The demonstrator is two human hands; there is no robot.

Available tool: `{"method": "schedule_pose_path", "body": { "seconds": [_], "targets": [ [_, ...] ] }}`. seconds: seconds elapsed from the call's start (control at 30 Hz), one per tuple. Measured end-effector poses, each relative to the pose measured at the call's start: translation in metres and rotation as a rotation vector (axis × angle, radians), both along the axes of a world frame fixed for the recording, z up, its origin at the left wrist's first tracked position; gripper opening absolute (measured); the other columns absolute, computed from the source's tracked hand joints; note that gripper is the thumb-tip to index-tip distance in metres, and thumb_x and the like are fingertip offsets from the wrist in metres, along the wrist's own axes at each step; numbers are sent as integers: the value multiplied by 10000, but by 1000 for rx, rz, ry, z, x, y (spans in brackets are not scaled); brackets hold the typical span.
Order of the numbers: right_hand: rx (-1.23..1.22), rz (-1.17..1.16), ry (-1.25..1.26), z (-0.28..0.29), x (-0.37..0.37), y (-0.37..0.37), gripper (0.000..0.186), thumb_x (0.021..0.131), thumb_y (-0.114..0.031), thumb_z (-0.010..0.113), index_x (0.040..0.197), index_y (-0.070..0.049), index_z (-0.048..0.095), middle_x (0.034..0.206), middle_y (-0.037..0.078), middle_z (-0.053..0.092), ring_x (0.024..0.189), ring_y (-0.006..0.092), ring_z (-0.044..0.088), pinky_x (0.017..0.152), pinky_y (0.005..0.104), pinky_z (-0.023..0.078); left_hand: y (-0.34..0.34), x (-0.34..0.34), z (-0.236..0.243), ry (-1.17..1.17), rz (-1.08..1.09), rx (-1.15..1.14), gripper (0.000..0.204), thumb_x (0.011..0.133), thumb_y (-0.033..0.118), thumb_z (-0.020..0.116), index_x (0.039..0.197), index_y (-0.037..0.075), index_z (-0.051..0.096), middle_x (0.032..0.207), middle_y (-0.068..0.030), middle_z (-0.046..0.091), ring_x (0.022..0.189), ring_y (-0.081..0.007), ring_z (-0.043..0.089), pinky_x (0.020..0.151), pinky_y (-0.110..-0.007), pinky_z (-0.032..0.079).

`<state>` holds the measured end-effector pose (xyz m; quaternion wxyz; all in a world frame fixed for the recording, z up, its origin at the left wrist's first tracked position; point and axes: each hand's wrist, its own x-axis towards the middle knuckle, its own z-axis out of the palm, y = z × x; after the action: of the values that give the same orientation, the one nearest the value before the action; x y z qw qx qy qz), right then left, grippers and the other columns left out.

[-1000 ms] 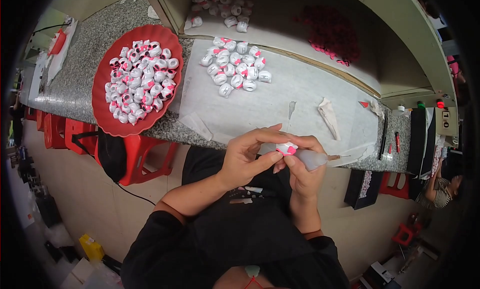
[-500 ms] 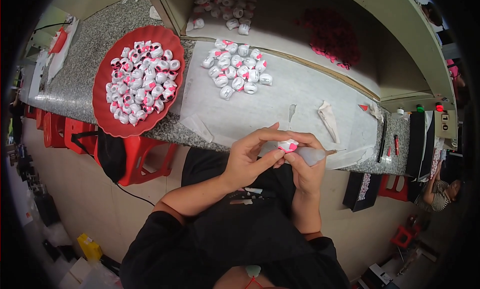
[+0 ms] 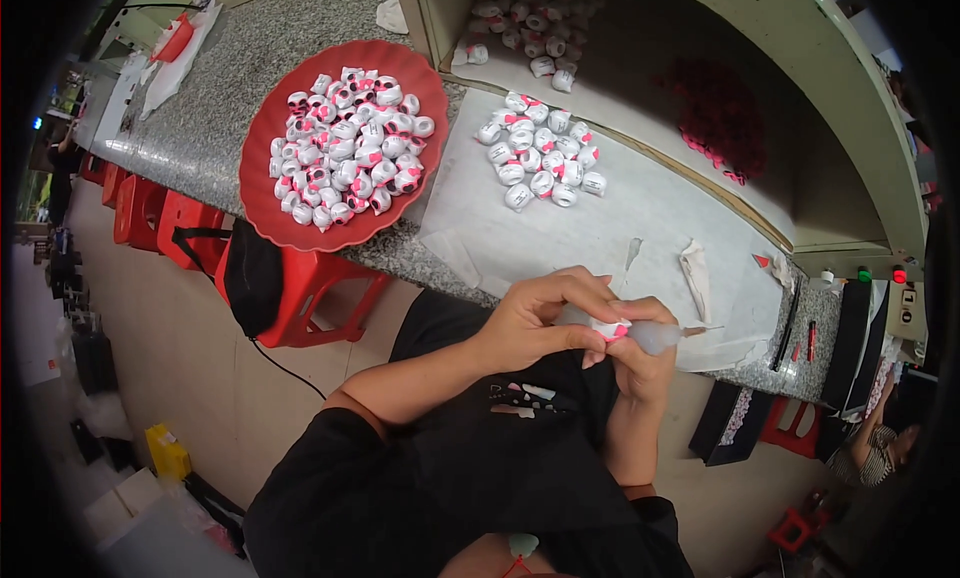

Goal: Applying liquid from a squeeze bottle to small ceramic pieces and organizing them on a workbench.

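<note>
My left hand [image 3: 530, 323] pinches a small white piece with pink [image 3: 609, 330], its index finger arched over the top. My right hand [image 3: 642, 363] grips the same piece and a translucent squeeze bottle [image 3: 655, 338] with a thin tip pointing right. Both hands meet just over the front edge of a sheet of white paper [image 3: 480, 238]. Farther back on the paper lies a group of similar pieces [image 3: 543, 162]. Crumpled white paper [image 3: 695, 278] lies behind my right hand. A red scalloped dish [image 3: 262, 208] at the left is heaped with pieces in white, pink and black.
A cubby shelf holds white pieces [image 3: 535, 18] and a dark pink heap [image 3: 720, 118]. Red stools [image 3: 300, 308] stand below the granite counter [image 3: 200, 88]. At right are pens [image 3: 812, 340], a dark tray [image 3: 720, 438] and a co-worker in stripes [image 3: 878, 448].
The counter and its contents have shifted right in view, the front part also downward. My hands moved right and down with the piece and bottle, my left fingers now curled further over the piece.
</note>
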<state>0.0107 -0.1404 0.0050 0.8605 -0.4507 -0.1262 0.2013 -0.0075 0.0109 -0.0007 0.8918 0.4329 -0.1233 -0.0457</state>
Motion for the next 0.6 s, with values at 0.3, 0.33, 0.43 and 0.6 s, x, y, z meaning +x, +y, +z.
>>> {"method": "schedule_pose_path", "body": {
  "seconds": [0.3, 0.33, 0.43, 0.6],
  "targets": [
    [-239, -235, 6, 5, 14, -31, 444, 647, -39, 472, 1048, -5, 286, 951, 150, 387, 529, 158, 458, 305, 201, 357, 81, 37, 25, -347, 711, 1359, 297, 623, 16, 650, 905, 54, 563, 951, -108, 507, 810, -244, 515, 703, -311, 415],
    [-257, -230, 13, 5, 12, -30, 408, 667, -46, 470, 1038, -4, 306, 955, 142, 394, 570, 173, 482, 329, 217, 393, 68, 43, 17, -391, 685, 1433, 256, 637, -10, 604, 885, 46, 571, 929, -101, 519, 776, -252, 532, 690, -326, 428],
    [-308, -226, 30, 7, 9, -29, 348, 709, -68, 470, 1027, 4, 346, 980, 132, 401, 669, 206, 522, 398, 256, 461, 55, 47, -5, -323, 551, 1525, 231, 645, -20, 557, 866, 43, 576, 923, -105, 522, 772, -254, 536, 671, -324, 443],
    [-328, -257, 33, 8, 7, -34, 315, 773, -90, 465, 1055, 30, 395, 1014, 134, 444, 781, 235, 545, 510, 292, 507, 64, 44, -10, -441, 455, 1555, 206, 650, -9, 605, 848, 41, 578, 921, -87, 511, 761, -218, 548, 653, -312, 449]
  ]
}}
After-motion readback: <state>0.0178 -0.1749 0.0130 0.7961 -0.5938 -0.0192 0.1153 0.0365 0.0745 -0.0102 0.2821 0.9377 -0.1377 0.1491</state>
